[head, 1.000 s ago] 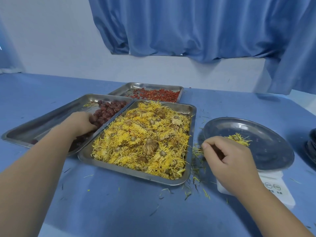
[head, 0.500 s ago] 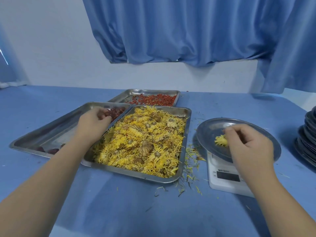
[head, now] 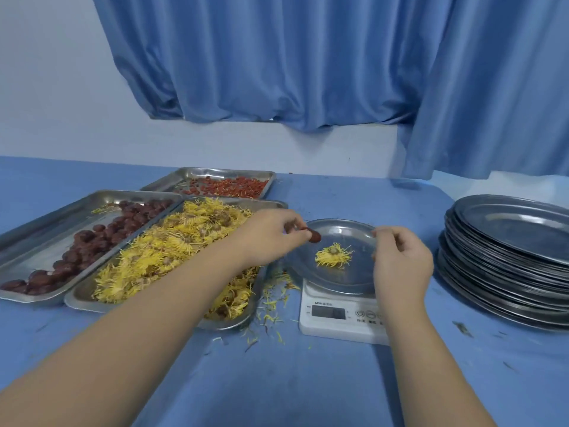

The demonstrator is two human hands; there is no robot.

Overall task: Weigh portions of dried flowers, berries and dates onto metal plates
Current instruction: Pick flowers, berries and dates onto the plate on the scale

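A round metal plate (head: 348,275) sits on a white digital scale (head: 335,318). One yellow dried flower (head: 333,256) lies on the plate. My left hand (head: 271,238) pinches a dark red date (head: 314,236) over the plate's left rim. My right hand (head: 400,263) hovers over the plate's right side, fingers loosely curled and holding nothing. Three metal trays stand to the left: dates (head: 101,235), yellow dried flowers (head: 172,251), and red berries (head: 228,186) at the back.
A tall stack of metal plates (head: 508,260) stands at the right edge of the blue table (head: 277,380). Loose yellow petals (head: 271,303) are scattered between the flower tray and the scale. A blue curtain hangs behind.
My left hand left the date tray and crossed right to the plate with a date. My right hand let go of the flower, which now lies on the plate.
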